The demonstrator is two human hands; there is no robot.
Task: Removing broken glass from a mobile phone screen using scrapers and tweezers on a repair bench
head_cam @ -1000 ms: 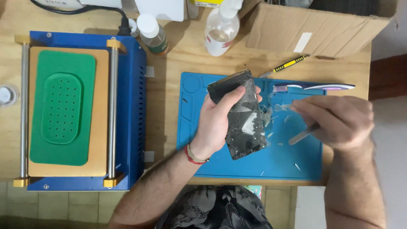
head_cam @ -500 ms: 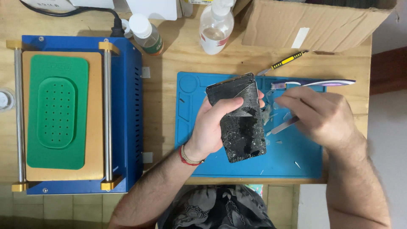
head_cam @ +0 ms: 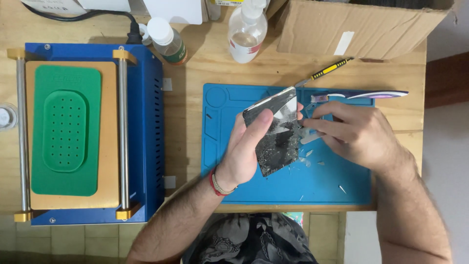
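Observation:
My left hand grips a phone screen panel with shattered glass and tilts it above the blue work mat. My right hand is at the panel's right edge, fingers pinched around a small pale tool or glass sliver; what it is cannot be made out. Small glass shards lie on the mat under the panel.
A blue heating machine with a green perforated pad stands at left. Two plastic bottles and a cardboard box are at the back. A yellow-handled screwdriver and a toothbrush lie at the mat's top edge.
The left hand has tilted the panel so it looks narrower, and the thumb now lies across its upper part. The right hand has moved closer to the panel's right edge.

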